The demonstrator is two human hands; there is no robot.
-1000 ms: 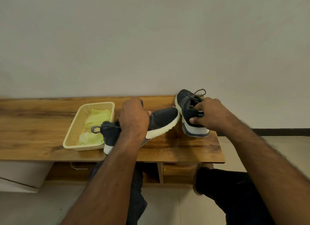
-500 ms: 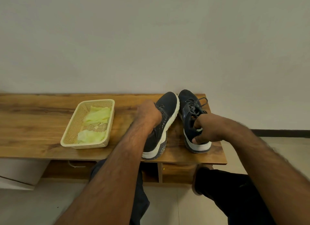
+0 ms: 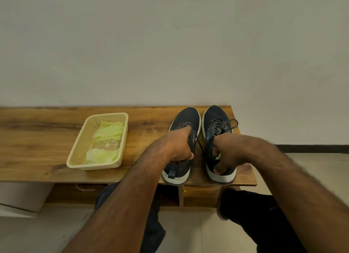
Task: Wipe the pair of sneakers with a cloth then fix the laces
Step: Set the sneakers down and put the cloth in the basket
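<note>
Two dark sneakers with white soles stand side by side on the wooden bench, toes toward the wall. My left hand (image 3: 179, 146) grips the left sneaker (image 3: 186, 118) at its collar, fingers over the laces. My right hand (image 3: 225, 154) holds the right sneaker (image 3: 215, 115) at its heel opening, thumb down the side. The right sneaker's laces (image 3: 224, 125) are tied in a bow. Pale green cloths (image 3: 108, 131) lie in the cream basket (image 3: 79, 149) to the left.
The wooden bench (image 3: 37, 135) runs along a plain wall, and its right end sits just past the right sneaker. Open compartments lie under the bench. My knees in dark trousers are below its front edge, over a tiled floor.
My left hand swung the left sneaker from lying sideways near the basket to upright beside the right one. The right sneaker was straightened and set flat.
</note>
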